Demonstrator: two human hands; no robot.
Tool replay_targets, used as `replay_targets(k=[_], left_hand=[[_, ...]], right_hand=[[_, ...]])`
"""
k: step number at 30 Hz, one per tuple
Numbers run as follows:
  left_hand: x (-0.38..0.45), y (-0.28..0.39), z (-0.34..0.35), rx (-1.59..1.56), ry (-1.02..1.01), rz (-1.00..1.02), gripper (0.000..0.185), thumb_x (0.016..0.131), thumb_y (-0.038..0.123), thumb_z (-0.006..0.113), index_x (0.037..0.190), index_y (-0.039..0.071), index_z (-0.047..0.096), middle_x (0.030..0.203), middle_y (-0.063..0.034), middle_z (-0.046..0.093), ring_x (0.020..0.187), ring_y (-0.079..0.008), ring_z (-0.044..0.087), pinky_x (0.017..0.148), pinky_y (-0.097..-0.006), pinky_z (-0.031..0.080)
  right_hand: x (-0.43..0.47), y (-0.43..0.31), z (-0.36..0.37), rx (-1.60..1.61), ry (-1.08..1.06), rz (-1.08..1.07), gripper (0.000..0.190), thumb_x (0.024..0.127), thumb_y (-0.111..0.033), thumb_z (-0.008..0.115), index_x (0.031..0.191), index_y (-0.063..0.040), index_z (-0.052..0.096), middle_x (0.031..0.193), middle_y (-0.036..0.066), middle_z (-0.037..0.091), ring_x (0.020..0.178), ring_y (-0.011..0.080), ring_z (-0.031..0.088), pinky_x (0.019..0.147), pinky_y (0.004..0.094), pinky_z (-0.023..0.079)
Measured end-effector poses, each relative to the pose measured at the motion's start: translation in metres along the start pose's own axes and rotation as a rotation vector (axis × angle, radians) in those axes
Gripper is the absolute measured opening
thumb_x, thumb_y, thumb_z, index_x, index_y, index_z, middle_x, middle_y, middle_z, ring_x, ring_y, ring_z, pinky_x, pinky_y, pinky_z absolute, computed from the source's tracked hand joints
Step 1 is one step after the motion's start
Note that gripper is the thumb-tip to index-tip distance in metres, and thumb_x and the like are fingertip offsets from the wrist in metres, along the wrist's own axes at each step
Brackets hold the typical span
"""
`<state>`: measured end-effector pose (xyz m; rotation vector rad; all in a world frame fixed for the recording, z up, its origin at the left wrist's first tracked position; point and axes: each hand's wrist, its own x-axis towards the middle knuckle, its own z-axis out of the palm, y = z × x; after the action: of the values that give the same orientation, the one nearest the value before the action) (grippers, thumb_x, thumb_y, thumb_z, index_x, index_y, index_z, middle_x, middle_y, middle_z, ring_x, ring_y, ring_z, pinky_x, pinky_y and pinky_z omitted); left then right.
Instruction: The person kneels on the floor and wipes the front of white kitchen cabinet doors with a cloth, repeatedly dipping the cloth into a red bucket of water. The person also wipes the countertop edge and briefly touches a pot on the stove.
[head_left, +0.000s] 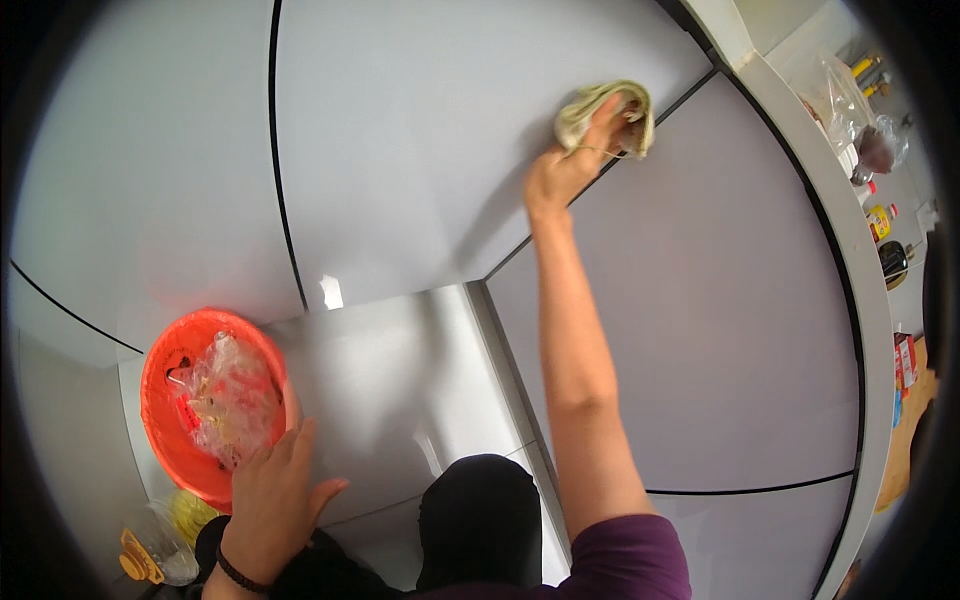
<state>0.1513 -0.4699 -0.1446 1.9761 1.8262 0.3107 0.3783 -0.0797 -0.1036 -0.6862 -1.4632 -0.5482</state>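
High at the right of centre, my right hand (574, 161) presses a folded, pale green cloth (577, 112) against a glossy white cabinet door (420, 150), close to the corner seam where it meets the greyish cabinet panel (697, 300). Part of the cloth wraps over the fingers. My left hand (274, 487), with a dark beaded bracelet on its wrist, is held out at the lower left with thumb and fingers apart and nothing in it. It overlaps the near rim of a red waste bin (161, 420); whether it touches the bin I cannot tell. Crumpled clear plastic (232, 397) lies in the bin.
Along the right runs a countertop edge (874, 300), with bottles (881, 221), plastic bags (836, 97) and a red box (905, 364) beyond it. A clear container with an orange lid (139, 559) stands at lower left. My knee (480, 517) is over the tiled floor (375, 390).
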Motion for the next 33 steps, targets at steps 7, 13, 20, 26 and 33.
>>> replay_targets(k=[7,13,20,26,33], left_hand=[[0.005,0.006,-0.003,0.078,-0.171,-0.101,0.067,0.078,0.037,0.073,0.128,0.0,0.048,0.106,-0.018,0.062,0.086,-0.0337,0.064,0.071,-0.0418,0.05],[-0.002,0.005,0.004,0.088,-0.095,-0.051,0.067,0.079,0.037,0.072,0.13,0.0,0.048,0.106,-0.0177,0.061,0.084,-0.0323,0.064,0.071,-0.0407,0.05],[-0.008,0.012,0.0,0.099,-0.149,-0.084,0.067,0.078,0.037,0.072,0.129,0.0,0.049,0.106,-0.0177,0.061,0.082,-0.0332,0.063,0.071,-0.0401,0.049],[-0.015,0.013,0.007,0.128,-0.066,0.008,0.069,0.077,0.038,0.073,0.13,0.002,0.047,0.102,-0.0164,0.061,0.083,-0.032,0.062,0.074,-0.0411,0.048],[-0.003,0.027,0.009,0.088,-0.187,0.063,0.072,0.08,0.041,0.07,0.135,0.002,0.042,0.111,-0.0192,0.06,0.092,-0.0341,0.06,0.078,-0.0419,0.047]], right_hand=[[0.035,0.021,-0.006,-0.056,0.027,0.095,0.08,0.074,0.016,0.043,0.15,-0.001,0.024,0.151,0.029,0.024,0.14,0.0448,0.022,0.115,0.0505,0.018],[-0.09,0.019,-0.014,-0.143,-0.099,0.266,0.082,0.073,0.016,0.042,0.15,0.0,0.02,0.156,0.022,0.015,0.144,0.0398,0.017,0.116,0.044,0.021],[-0.19,-0.012,-0.043,0.03,-0.314,0.849,0.068,0.084,0.013,0.041,0.148,-0.001,0.025,0.15,0.023,0.03,0.136,0.0373,0.036,0.11,0.043,0.033],[-0.086,-0.004,-0.107,1.038,0.296,1.673,0.036,0.097,-0.023,0.057,0.125,-0.003,0.048,0.118,0.009,0.058,0.106,0.0222,0.059,0.094,0.0408,0.052],[0.099,-0.014,-0.152,-0.498,-0.149,-0.25,0.038,0.082,0.005,0.056,0.12,0.0,0.057,0.122,0.022,0.059,0.104,0.0365,0.056,0.104,0.0564,0.031]])
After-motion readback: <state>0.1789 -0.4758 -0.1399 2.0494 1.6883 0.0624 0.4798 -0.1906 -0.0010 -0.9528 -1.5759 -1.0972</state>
